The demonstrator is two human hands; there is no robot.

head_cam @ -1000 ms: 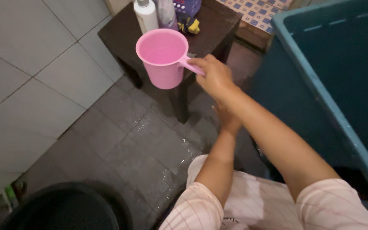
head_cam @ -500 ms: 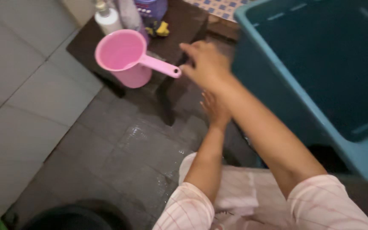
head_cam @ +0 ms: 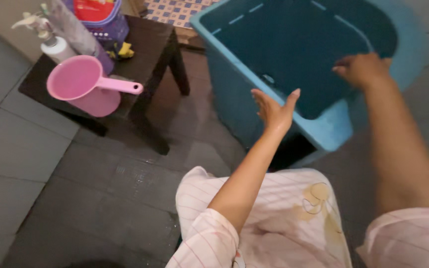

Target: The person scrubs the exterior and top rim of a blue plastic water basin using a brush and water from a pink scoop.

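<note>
At the tub [head_cam: 234, 94]: both hands reached.
Left hand [head_cam: 274, 109]: grip apart, beside near wall.
Right hand [head_cam: 361, 69]: grip apart, at far rim.

Dark stool [head_cam: 145, 44], grey tiled floor [head_cam: 100, 198]

Teal tub [head_cam: 234, 99], pink dipper [head_cam: 83, 89], dark stool [head_cam: 150, 44]

Your right hand [head_cam: 362, 68] is pretty smeared, so can't tell if its fingers touch the blue tub [head_cam: 294, 59]. The tub's far right rim blurs out too, and the bottles [head_cam: 55, 42] on the dark surface [head_cam: 145, 44] get cut off up top.
</note>
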